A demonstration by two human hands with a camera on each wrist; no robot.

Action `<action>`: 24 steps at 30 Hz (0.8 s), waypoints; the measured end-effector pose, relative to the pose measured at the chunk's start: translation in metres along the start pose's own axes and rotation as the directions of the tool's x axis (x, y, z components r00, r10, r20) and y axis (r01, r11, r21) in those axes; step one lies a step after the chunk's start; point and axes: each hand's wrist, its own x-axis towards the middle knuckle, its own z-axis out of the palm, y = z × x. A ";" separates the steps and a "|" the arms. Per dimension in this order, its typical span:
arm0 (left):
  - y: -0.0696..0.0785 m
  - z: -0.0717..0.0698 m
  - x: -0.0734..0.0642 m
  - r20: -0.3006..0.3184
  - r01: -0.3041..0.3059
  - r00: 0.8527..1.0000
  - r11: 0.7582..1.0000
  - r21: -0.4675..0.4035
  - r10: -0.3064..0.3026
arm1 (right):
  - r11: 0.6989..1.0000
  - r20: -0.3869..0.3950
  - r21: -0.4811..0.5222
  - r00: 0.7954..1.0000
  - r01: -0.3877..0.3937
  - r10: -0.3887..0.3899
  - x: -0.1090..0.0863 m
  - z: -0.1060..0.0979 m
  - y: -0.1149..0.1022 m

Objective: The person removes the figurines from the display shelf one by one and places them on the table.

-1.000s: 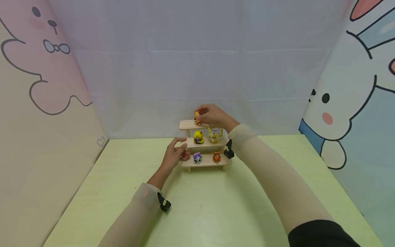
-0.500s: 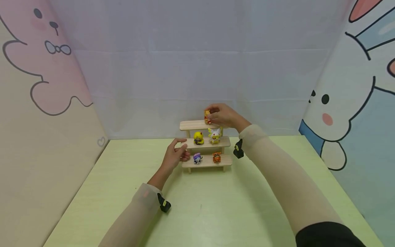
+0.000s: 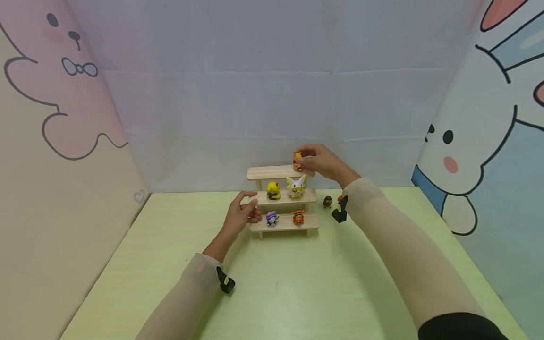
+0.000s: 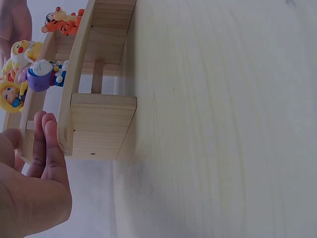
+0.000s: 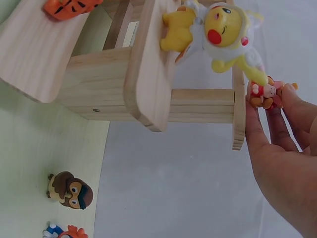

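Note:
My right hand [image 3: 326, 161] pinches a small yellow-and-red toy figurine [image 3: 297, 161] at the right end of the top tier of a three-tier wooden display shelf [image 3: 267, 172]; in the right wrist view the figurine [image 5: 267, 92] is partly covered by fingers. My left hand [image 3: 239, 216] holds the shelf's left end, its thumb and fingers at the edge of the middle board. On the middle tier stand a yellow-haired figurine [image 3: 273, 190] and a white-and-yellow figurine [image 3: 296, 187]. The bottom tier bears a purple-hatted figurine [image 3: 272, 218] and an orange tiger figurine [image 3: 298, 217].
Right of the shelf, a brown owl figurine [image 3: 327, 202] stands on the pale table [image 3: 276, 293]. Beside it is an orange-and-blue figurine [image 5: 67, 232], partly out of frame in the right wrist view. A white cloth backdrop [image 3: 204, 104] rises close behind the shelf.
My right hand has carried the yellow-and-red figurine rightward along the top tier, from near its middle to its right end. The owl has come into view. My left hand stays in place.

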 end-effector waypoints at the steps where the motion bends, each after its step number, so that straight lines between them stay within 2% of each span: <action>1: 0.000 0.000 0.000 0.000 0.000 1.000 1.000 0.000 0.000 | 1.000 -0.004 -0.006 1.000 0.000 0.000 -0.001 -0.001 0.001; 12: 0.000 0.001 0.001 -0.002 -0.004 1.000 1.000 -0.016 0.004 | 0.999 -0.020 0.033 1.000 0.003 -0.003 -0.011 -0.008 0.008; 24: 0.002 0.001 0.001 -0.008 0.009 1.000 1.000 -0.011 -0.009 | 1.000 -0.070 0.016 0.997 0.020 -0.019 -0.031 -0.022 0.019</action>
